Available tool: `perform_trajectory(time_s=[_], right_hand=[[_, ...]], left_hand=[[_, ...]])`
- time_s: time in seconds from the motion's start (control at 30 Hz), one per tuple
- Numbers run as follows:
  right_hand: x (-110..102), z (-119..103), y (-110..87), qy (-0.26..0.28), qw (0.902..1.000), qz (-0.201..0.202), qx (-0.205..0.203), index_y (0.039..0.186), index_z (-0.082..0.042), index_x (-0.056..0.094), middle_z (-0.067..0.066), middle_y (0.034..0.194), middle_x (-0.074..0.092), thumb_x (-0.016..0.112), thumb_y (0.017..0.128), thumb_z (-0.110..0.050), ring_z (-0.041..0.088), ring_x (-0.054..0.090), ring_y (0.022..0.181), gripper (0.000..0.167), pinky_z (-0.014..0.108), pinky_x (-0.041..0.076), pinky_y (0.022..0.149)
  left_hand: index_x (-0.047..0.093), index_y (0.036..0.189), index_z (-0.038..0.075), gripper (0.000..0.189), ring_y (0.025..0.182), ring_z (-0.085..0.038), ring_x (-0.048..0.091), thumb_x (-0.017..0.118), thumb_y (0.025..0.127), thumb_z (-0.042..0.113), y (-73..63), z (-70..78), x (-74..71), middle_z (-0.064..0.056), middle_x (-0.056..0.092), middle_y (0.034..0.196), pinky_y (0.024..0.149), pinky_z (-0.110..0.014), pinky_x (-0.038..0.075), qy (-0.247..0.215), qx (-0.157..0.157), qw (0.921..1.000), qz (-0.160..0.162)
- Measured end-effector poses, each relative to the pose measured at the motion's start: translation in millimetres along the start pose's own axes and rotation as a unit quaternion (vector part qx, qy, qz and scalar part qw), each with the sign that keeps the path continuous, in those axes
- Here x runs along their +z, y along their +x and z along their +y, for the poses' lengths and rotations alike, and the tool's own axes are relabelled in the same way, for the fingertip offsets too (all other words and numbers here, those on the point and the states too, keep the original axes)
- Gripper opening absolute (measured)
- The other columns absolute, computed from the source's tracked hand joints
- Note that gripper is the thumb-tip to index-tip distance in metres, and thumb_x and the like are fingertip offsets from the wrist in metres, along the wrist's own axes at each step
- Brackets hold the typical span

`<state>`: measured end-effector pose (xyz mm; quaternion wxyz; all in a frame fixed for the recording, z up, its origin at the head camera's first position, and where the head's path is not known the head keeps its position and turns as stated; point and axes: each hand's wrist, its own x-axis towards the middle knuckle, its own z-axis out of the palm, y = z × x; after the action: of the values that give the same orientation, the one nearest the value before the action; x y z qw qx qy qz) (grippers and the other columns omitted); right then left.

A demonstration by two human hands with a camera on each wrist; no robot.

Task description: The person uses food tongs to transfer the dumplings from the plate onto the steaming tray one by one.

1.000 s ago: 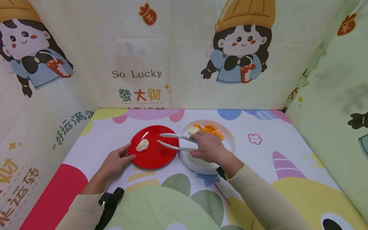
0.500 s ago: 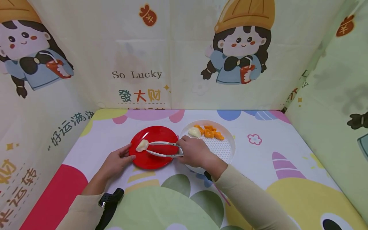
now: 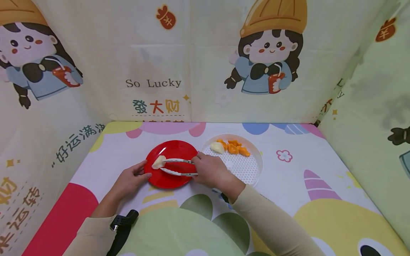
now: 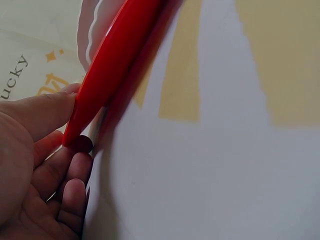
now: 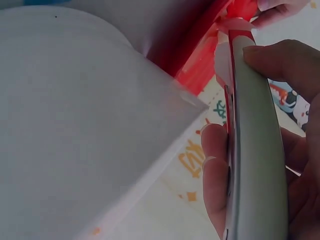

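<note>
The left hand (image 3: 131,179) pinches the left rim of a red plate (image 3: 174,147), thumb above and fingers beneath, as the left wrist view shows. Tilted lines of that view keep the plate's top hidden. A pair of tongs (image 3: 179,174) is gripped in the right hand (image 3: 211,171); its handle (image 5: 260,140) fills much of the right wrist view. The tongs reach left over the plate with their arms spread. On the plate lies a white dumpling-like piece (image 3: 158,162), the upper tong tip at its right edge and the lower tip just below. Whether both tips touch it I cannot tell.
A round white tray (image 3: 245,170) with a perforated pattern stands right of the red plate. At its back lie another white dumpling-like piece (image 3: 217,147) and several orange pieces (image 3: 233,148). Printed sheets (image 3: 208,60) wall the table on three sides.
The right hand has moved left with the tongs, from over the tray to the red plate, bringing the tips to the white piece. The left hand stays on the plate's rim.
</note>
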<state>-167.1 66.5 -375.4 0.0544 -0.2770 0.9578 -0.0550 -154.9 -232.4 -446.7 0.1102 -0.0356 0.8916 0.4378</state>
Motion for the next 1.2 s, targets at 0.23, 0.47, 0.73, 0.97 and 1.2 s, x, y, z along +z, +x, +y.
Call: perform_trajectory(time_s=[0.23,0.47,0.73,0.97,1.2], right_hand=[[2.0,-2.6,-0.5,-0.013,0.9999,0.006,0.006,0.124,-0.013,0.062,0.003,0.11,0.063,0.089,0.076,-0.034,0.014,0.059,0.091,0.059,0.028,0.058,0.07],[2.2,-3.2,-0.1,-0.023,0.9997,0.01,-0.002,0.121,-0.013,0.064,0.003,0.108,0.063,0.088,0.077,-0.034,0.014,0.06,0.088,0.055,0.027,0.058,0.069],[0.3,-2.5,-0.5,-0.021,0.9997,0.01,0.004,0.121,-0.013,0.065,0.003,0.105,0.063,0.085,0.08,-0.033,0.013,0.058,0.085,0.05,0.026,0.057,0.069],[-2.4,-0.6,-3.1,-0.012,0.9998,0.01,0.011,0.12,-0.013,0.064,0.003,0.105,0.063,0.085,0.081,-0.033,0.013,0.058,0.084,0.049,0.027,0.058,0.069],[-5.1,2.3,-6.3,-0.006,0.9997,0.021,0.01,0.122,-0.013,0.064,0.003,0.108,0.063,0.085,0.08,-0.032,0.014,0.058,0.084,0.05,0.028,0.058,0.069]], left_hand=[[0.03,0.158,0.01,0.082,0.133,-0.044,0.039,0.073,0.091,0.033,1.6,-0.8,0.7,-0.026,0.043,0.15,0.086,-0.043,0.057,-0.004,0.002,1.0,0.0],[0.03,0.158,0.009,0.083,0.134,-0.045,0.039,0.073,0.092,0.034,2.1,-1.3,0.7,-0.026,0.043,0.15,0.088,-0.044,0.057,0.002,0.002,1.0,0.0],[0.03,0.158,0.009,0.084,0.133,-0.045,0.039,0.074,0.091,0.034,1.4,-0.2,-0.4,-0.026,0.044,0.149,0.086,-0.043,0.057,0.004,0.003,1.0,-0.001],[0.03,0.158,0.009,0.083,0.133,-0.045,0.04,0.073,0.091,0.035,1.5,-0.5,-0.6,-0.026,0.044,0.148,0.087,-0.044,0.057,0.008,0.008,0.9999,-0.001],[0.029,0.158,0.009,0.084,0.134,-0.046,0.038,0.073,0.091,0.034,1.3,-0.9,-1.0,-0.027,0.042,0.15,0.087,-0.045,0.057,0.011,0.007,0.9999,-0.001]])
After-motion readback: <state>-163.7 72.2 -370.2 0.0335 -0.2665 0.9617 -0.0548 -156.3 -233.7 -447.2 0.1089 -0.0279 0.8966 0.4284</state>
